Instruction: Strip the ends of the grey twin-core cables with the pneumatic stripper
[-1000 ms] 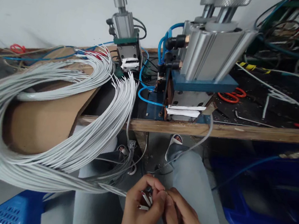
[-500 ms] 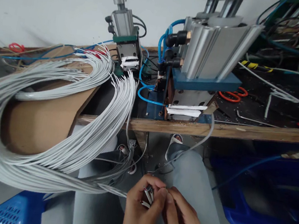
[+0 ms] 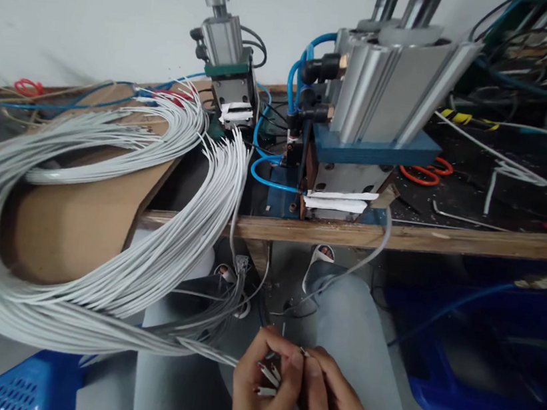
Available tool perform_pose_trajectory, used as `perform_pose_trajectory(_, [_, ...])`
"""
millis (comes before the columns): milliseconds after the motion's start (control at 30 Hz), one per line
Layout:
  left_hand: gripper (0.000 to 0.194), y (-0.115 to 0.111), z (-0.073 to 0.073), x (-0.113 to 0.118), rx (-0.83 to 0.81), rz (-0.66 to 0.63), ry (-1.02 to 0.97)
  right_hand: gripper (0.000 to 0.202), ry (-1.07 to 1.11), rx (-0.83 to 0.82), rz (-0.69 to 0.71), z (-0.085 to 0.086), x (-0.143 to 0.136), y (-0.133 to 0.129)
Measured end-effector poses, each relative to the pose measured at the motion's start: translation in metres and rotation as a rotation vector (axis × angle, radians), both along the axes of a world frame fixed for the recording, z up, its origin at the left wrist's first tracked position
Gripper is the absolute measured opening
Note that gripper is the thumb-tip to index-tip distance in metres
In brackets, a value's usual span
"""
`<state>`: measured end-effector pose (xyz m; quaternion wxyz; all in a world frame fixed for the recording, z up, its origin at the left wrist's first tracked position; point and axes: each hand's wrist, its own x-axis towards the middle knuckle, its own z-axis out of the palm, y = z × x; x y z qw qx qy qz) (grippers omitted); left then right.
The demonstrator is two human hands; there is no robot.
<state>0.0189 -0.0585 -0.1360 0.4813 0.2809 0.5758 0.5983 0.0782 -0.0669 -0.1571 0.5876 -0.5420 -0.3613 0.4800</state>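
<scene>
My left hand [image 3: 264, 389] is closed around several white cables, whose cut ends [image 3: 269, 374] poke out between the fingers and show small coloured cores. Against it, my right hand [image 3: 333, 401] pinches at the tip of one cable [image 3: 303, 351], thumb and fingertips meeting those of the left. Most of that cable is hidden by the fingers. From the left hand the cables run leftward into a large looped bundle of white cables [image 3: 102, 317], which curves up over the bench. Both hands are above my lap, in front of the bench edge.
A large pneumatic press [image 3: 383, 98] stands at the front of the bench [image 3: 450, 238], a smaller press [image 3: 228, 71] behind it to the left. Cardboard [image 3: 68, 232] lies under the bundle. A blue basket [image 3: 12, 386] is at lower left, a blue plastic stool-like object [image 3: 469, 405] at right.
Both hands have shifted slightly down and to the right, still together at the cable tip. The cables in my left hand moved along; the bundle and presses look the same.
</scene>
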Motion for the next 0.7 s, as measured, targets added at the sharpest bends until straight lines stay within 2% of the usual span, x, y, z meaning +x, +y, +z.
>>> perform_pose_trajectory(167, [0.034,0.001,-0.006,-0.001,0.018,0.002,-0.033,0.022,-0.02,0.009,0.013,0.001,0.001,0.003])
perform_pose_trajectory(333, [0.031,0.005,-0.001,-0.008,-0.032,-0.11,-0.052,0.024,-0.039,0.049,0.032,0.002,0.004,0.005])
perform_pose_trajectory(467, [0.026,0.009,0.003,-0.01,-0.024,-0.143,0.012,0.022,-0.067,0.067,0.025,0.002,0.004,0.005])
perform_pose_trajectory(600, [0.03,0.014,0.005,-0.013,-0.018,-0.163,-0.015,0.023,-0.15,0.109,0.13,-0.001,0.013,0.008])
perform_pose_trajectory(700, [0.034,0.02,0.008,-0.017,-0.025,-0.212,-0.097,0.022,-0.303,0.166,0.197,-0.002,0.033,0.015])
